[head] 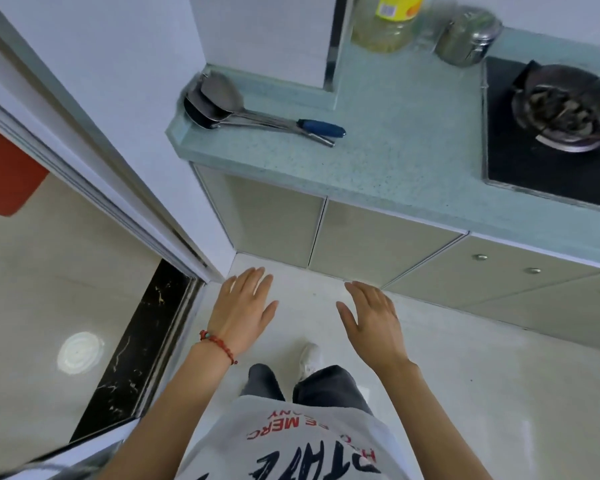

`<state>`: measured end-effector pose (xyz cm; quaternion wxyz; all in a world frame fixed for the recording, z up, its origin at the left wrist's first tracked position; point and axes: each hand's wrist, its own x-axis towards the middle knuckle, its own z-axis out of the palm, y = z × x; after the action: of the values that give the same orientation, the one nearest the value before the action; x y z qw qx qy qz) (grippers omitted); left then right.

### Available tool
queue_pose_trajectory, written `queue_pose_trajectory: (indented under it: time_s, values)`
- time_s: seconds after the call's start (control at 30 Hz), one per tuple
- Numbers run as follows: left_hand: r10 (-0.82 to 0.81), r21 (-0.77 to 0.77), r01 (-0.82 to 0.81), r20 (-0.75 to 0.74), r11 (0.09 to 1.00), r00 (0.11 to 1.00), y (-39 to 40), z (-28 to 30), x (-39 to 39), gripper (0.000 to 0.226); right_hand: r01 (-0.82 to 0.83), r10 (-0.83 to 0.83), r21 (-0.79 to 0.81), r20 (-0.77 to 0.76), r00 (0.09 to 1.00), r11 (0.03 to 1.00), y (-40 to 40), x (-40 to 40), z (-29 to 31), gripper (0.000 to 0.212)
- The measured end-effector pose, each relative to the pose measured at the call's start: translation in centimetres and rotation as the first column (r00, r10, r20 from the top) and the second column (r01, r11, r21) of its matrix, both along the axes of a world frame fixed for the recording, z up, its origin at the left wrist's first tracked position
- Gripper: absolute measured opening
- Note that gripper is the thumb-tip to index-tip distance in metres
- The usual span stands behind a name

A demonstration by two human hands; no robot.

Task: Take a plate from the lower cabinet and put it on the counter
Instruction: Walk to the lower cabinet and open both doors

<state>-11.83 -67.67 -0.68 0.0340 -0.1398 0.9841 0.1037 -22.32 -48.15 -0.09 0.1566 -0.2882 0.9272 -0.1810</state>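
The lower cabinet [326, 230] under the pale blue counter [413, 140] has two beige doors, both closed. No plate is in view. My left hand [243, 306], with a red bead bracelet on the wrist, hovers palm down over the floor in front of the left door. Beside it, my right hand [371, 317] is held out the same way, fingers spread. Both hands hold nothing and touch nothing.
On the counter lie metal ladles [215, 102] and a blue-handled utensil [323, 128]. An oil bottle [388, 22] and a steel canister [468, 36] stand at the back. A gas stove [548, 133] is at the right. Drawers with knobs [506, 268] sit right of the cabinet. A sliding door frame [118, 202] rises on the left.
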Motion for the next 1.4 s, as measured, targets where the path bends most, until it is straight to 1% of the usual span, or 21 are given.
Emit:
queue_pose_trajectory:
  time_s: [0.3,0.4,0.53,0.7,0.77,0.8,0.83,0.87,0.93,1.0,1.07,1.13,1.2,1.23,1.27,1.3,1.4]
  values:
    - [-0.007,0.039,0.006,0.035,0.999,0.999,-0.4,-1.0,-6.4,0.045,0.000,0.001,-0.011,0.029,1.000,1.000,-0.7,-5.3,-1.3,0.040]
    - [-0.004,0.050,0.003,0.013,0.999,1.000,-0.9,-1.7,-8.1,0.043,0.029,-0.026,-0.051,0.047,0.999,0.998,-1.5,-6.5,-1.7,0.039]
    - [-0.021,0.077,0.016,0.069,0.997,0.997,-1.9,-3.4,-10.5,0.044,0.072,-0.068,-0.069,0.063,0.996,0.995,-2.9,-8.1,-2.8,0.038]
    - [-0.044,0.137,0.035,0.062,0.990,0.997,-3.6,-5.5,-13.5,0.044,0.170,-0.157,-0.123,0.105,0.982,0.978,-5.0,-10.3,-4.7,0.037]
    - [-0.005,0.214,-0.002,0.035,0.977,0.999,-4.2,-6.5,-14.9,0.044,0.291,-0.252,-0.183,0.211,0.944,0.939,-6.1,-11.2,-5.8,0.037]
    - [0.049,0.292,-0.052,0.017,0.955,0.999,-4.4,-7.1,-15.8,0.044,0.387,-0.315,-0.219,0.302,0.900,0.896,-6.8,-11.8,-6.3,0.037]
    - [0.128,0.397,-0.121,0.009,0.910,0.992,-4.4,-7.7,-16.7,0.044,0.492,-0.372,-0.251,0.403,0.836,0.834,-7.5,-12.3,-6.8,0.036]
    - [0.221,0.515,-0.198,0.017,0.834,0.975,-4.4,-8.2,-17.7,0.042,0.591,-0.412,-0.273,0.502,0.761,0.759,-8.2,-12.9,-7.3,0.034]
    - [0.398,0.709,-0.321,0.062,0.628,0.916,-4.2,-9.0,-19.7,0.039,0.745,-0.442,-0.284,0.658,0.609,0.603,-9.5,-14.0,-8.3,0.030]
    - [0.531,0.819,-0.385,0.119,0.426,0.839,-4.0,-9.7,-21.7,0.035,0.851,-0.418,-0.272,0.778,0.469,0.449,-10.7,-15.2,-9.2,0.028]
    - [0.598,0.881,-0.412,0.206,0.232,0.775,-4.0,-10.3,-23.6,0.034,0.916,-0.362,-0.251,0.860,0.359,0.314,-11.5,-16.4,-10.2,0.026]
    - [0.618,0.909,-0.416,0.319,0.014,0.718,-4.2,-11.0,-24.9,0.034,0.954,-0.279,-0.228,0.920,0.276,0.192,-12.0,-17.5,-11.1,0.026]
    - [0.615,0.905,-0.375,0.414,-0.200,0.671,-4.3,-11.5,-25.6,0.025,0.979,-0.188,-0.192,0.961,0.202,0.070,-12.4,-18.6,-11.7,0.022]
    - [0.611,0.895,-0.345,0.445,-0.283,0.655,-4.3,-11.7,-25.8,0.022,0.985,-0.147,-0.172,0.974,0.173,0.019,-12.5,-19.1,-12.0,0.017]
    - [0.606,0.885,-0.315,0.465,-0.344,0.646,-4.4,-11.9,-26.0,0.022,0.988,-0.112,-0.156,0.982,0.153,-0.016,-12.6,-19.4,-12.2,0.012]
    - [0.601,0.877,-0.290,0.476,-0.384,0.642,-4.4,-12.1,-26.0,0.024,0.989,-0.088,-0.146,0.986,0.143,-0.033,-12.7,-19.6,-12.4,0.011]
    - [0.589,0.864,-0.253,0.485,-0.435,0.646,-4.5,-12.4,-26.0,0.025,0.990,-0.038,-0.130,0.991,0.128,-0.047,-12.8,-19.7,-12.6,0.016]
